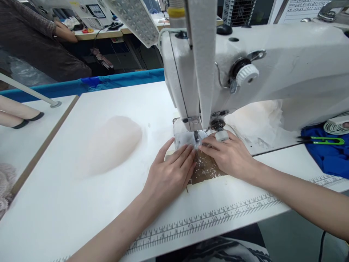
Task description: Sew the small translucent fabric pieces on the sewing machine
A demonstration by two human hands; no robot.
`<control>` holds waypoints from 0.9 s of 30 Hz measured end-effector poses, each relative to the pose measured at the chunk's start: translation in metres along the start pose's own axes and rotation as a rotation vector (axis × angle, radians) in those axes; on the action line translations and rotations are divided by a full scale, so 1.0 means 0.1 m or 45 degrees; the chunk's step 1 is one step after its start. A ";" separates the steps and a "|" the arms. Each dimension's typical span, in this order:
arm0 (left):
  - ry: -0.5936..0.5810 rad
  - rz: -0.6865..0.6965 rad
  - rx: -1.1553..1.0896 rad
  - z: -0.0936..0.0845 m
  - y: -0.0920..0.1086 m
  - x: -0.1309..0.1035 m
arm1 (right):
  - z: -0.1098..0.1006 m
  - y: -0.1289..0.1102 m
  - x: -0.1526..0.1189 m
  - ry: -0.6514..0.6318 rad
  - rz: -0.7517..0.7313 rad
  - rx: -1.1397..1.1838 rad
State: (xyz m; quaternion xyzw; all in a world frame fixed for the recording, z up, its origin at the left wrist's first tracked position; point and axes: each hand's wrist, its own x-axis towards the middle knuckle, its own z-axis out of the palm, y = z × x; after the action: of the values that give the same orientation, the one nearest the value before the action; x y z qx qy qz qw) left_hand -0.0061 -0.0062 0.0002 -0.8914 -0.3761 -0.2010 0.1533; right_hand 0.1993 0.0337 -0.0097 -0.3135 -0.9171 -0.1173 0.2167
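A white sewing machine (188,72) stands over the table, with its presser foot (196,136) low at the needle plate. My left hand (173,167) lies flat just left of and in front of the foot, thumb apart from the fingers. On the other side, my right hand (231,154) rests with fingers stretched toward the foot, under a white knob (221,136). Between the hands shows a brown, shiny plate (204,169). Whether thin cloth lies under the fingertips I cannot tell. A sheer beige cloth piece (117,142) lies on the table to the left.
Pale sheer fabric (256,118) is bunched under the machine arm. Green-handled thread snips (324,141) rest by blue cloth (327,158). A printed ruler (201,222) follows the table's front edge. Lace (7,182) lies far left. Another person's arm (65,32) shows at the back left.
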 end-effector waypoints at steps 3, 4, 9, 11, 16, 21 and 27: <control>-0.004 -0.016 0.002 0.02 -0.02 0.02 | 0.02 0.01 0.02 -0.014 0.003 -0.053; -0.003 -0.021 0.003 0.03 -0.03 0.03 | 0.02 0.01 0.02 -0.019 0.006 -0.069; 0.005 -0.053 0.001 0.08 -0.08 0.05 | 0.03 0.02 0.04 -0.036 0.027 -0.081; -0.003 -0.065 -0.003 0.09 -0.11 0.06 | 0.02 0.03 0.04 -0.030 0.032 -0.066; -0.047 -0.129 -0.036 0.13 -0.17 0.07 | -0.02 0.04 0.04 -0.010 0.061 -0.060; -0.057 -0.252 -0.072 0.14 -0.23 0.03 | -0.07 0.06 0.03 0.025 0.088 -0.013; -0.117 -0.377 -0.003 0.05 -0.28 0.01 | -0.04 0.07 0.01 0.045 0.091 0.007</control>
State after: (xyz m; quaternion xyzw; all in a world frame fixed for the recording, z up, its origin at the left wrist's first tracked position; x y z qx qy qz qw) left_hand -0.0249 0.0154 0.0003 -0.8347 -0.5098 -0.1809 0.1034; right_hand 0.2043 0.0381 -0.0049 -0.3432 -0.9016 -0.1126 0.2380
